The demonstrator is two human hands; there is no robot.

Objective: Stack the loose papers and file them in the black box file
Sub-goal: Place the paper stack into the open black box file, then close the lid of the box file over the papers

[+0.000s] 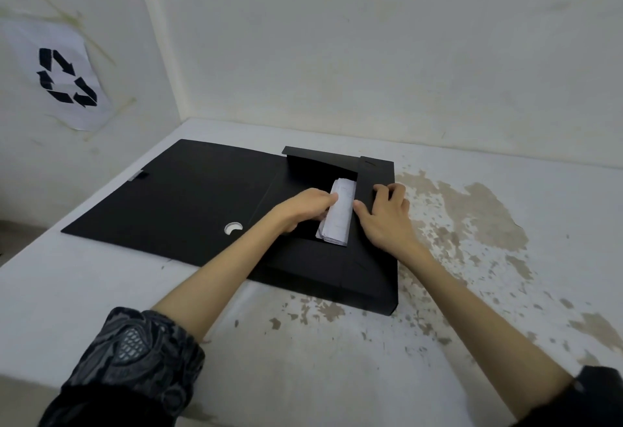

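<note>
The black box file [374, 278] lies open on the white table [101, 278], pushed toward the corner where two walls meet. Its lid [175, 197] is folded out flat to the left, with a round finger hole showing pale near the spine. The tray part sits to the right, its inner flaps partly turned in over the compartment.

Inside that compartment, showing through the gap between the flaps, is the stack of papers [338, 216], white and printed, lying lengthwise away from the person. Only a narrow strip of it shows; the rest is hidden under the black flaps and the hands.

The left hand [303, 209] reaches into the tray from the left. Its fingers are curled down against the left edge of the stack, the tips touching the paper; whether they grip the sheets or only press on them I cannot tell. The right hand [384, 214] rests just beside the stack on its right, spread flat with the fingers open on the side flap of the tray, the thumb lying along the flap's inner edge next to the paper. It has hold of nothing.

So the papers sit directly between the two hands, within the box.

The table's paint is worn off in brown patches to the right of the file. On the left wall hangs a sheet with a recycling symbol [65, 78]. Dark patterned sleeves [135, 359] are pushed up both forearms.
</note>
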